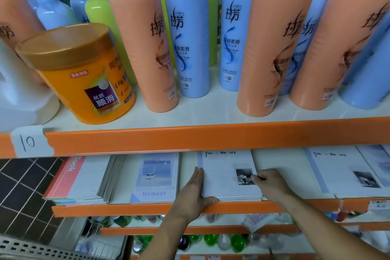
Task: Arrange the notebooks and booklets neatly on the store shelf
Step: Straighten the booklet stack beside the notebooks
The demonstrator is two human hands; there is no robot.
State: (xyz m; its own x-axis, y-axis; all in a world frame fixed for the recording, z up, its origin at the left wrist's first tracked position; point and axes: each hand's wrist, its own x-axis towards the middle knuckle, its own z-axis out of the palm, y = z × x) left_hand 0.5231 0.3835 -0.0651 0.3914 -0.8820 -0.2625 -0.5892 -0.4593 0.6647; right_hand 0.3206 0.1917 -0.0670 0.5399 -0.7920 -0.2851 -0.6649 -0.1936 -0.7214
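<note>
A small stack of white "Time & Memory" notebooks lies flat on the lower white shelf. My left hand lies with straight fingers against the stack's left edge, its thumb under the front left corner. My right hand rests on the stack's right side, fingers curled over the cover near the small black photo. To the left lie a "Moment" notebook and a fanned pile with a red-edged book on top. Another "Time & Memory" stack lies to the right.
The orange shelf lip of the upper shelf hangs just above the notebooks. That upper shelf carries tall peach, blue and green shampoo bottles and an orange jar. Lower shelves hold green bottles. Dark tiled floor shows at left.
</note>
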